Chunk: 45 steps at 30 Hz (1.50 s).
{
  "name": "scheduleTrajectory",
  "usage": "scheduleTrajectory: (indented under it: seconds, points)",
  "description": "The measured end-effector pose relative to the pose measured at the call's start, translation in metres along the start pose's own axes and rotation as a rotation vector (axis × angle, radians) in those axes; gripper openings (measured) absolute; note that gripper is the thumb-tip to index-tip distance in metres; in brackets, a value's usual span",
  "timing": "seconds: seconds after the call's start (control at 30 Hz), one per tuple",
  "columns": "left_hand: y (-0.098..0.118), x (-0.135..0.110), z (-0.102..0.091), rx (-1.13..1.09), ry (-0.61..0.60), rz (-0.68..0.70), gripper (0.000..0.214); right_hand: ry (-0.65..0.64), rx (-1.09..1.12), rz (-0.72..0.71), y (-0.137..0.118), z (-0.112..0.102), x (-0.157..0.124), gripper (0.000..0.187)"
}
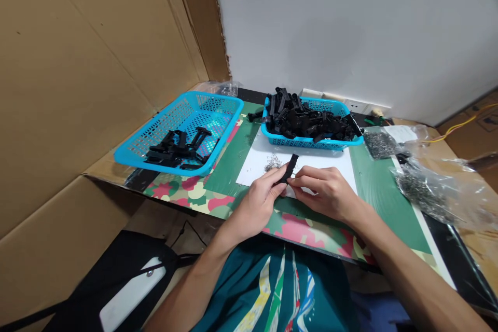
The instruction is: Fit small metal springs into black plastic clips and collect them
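My left hand (261, 198) pinches a small black plastic part (288, 167) above a white sheet of paper (311, 162). My right hand (324, 191) is closed beside it, fingertips touching the lower end of the same part. A small heap of tiny metal springs or screws (273, 164) lies on the paper just beyond my left fingers.
A blue basket (311, 141) piled with black parts stands behind the paper. A second blue basket (182, 114) at the left holds several black parts. Clear bags of small metal pieces (424, 187) lie at the right. Cardboard walls rise at the left; a black bag (128, 280) sits below the table.
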State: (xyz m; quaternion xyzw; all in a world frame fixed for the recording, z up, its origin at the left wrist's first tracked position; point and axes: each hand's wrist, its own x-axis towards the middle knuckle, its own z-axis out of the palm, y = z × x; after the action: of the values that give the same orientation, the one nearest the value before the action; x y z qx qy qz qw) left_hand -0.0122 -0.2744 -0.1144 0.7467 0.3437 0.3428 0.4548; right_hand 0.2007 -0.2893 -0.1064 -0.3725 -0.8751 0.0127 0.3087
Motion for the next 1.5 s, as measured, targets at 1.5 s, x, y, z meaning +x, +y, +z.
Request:
scheduleTrajectory:
  seconds: [1.5]
  points:
    - [-0.006,-0.014,0.006,0.439,0.293,0.072,0.012,-0.328,-0.055,0.472,0.034,-0.018,-0.005,0.012]
